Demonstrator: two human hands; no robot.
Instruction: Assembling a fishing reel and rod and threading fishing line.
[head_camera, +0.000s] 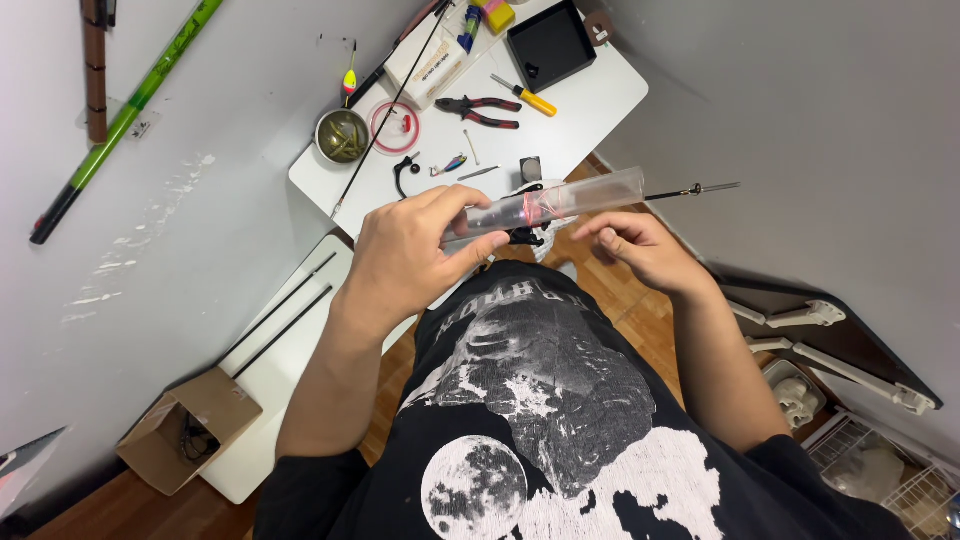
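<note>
Hands on a rod in a clear sleeve

The left hand (415, 255) squeezes the clear sleeve (570, 200) mid-frame (rod inside); the right hand (640, 248) sits loosely curled, holding nothing. Best to grip gently and keep it level.

Open air between left hand (405, 255) and right hand (640, 250), above the lap. Ahead, white table (590, 110) crowded: pliers (480, 110), screwdriver (525, 97), metal bowl (342, 135), black tray (550, 45); bare strip at near edge. Walls close both sides, cardboard box (185, 425) low left
</note>
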